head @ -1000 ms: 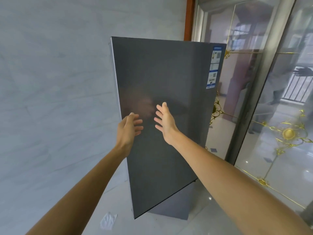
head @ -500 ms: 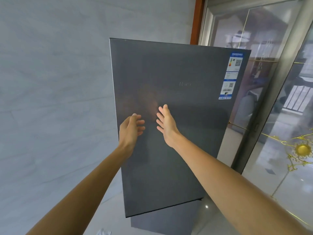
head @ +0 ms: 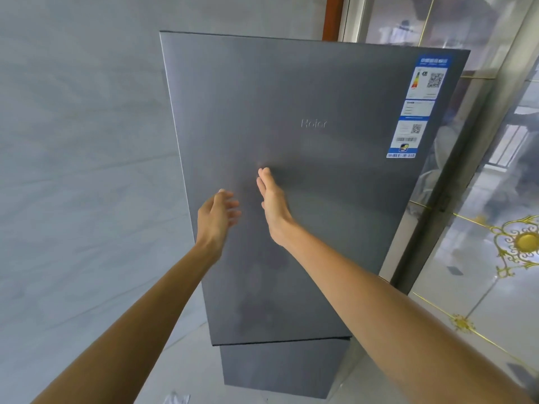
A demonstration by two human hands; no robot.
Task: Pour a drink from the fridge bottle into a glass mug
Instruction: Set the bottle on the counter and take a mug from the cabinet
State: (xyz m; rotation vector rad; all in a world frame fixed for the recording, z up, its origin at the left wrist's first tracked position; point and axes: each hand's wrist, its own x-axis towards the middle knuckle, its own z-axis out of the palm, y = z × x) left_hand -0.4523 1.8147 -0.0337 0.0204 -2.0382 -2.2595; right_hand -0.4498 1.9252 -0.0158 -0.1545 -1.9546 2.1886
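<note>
The grey fridge (head: 320, 243) is standing shut on the floor (head: 186, 354) between the pale wall (head: 75, 147) and the glass door (head: 493, 182), and the person is holding the left hand (head: 217, 218), grip loosely curled on nothing, and the right hand (head: 272, 205), grip apart with straight fingers, before it.

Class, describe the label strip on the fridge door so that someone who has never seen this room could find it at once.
Start at the tall dark grey fridge between the pale wall and the glass doors. Go to the top right corner of its upper door. The label strip is the only bright patch there: blue-edged white with QR codes.
</note>
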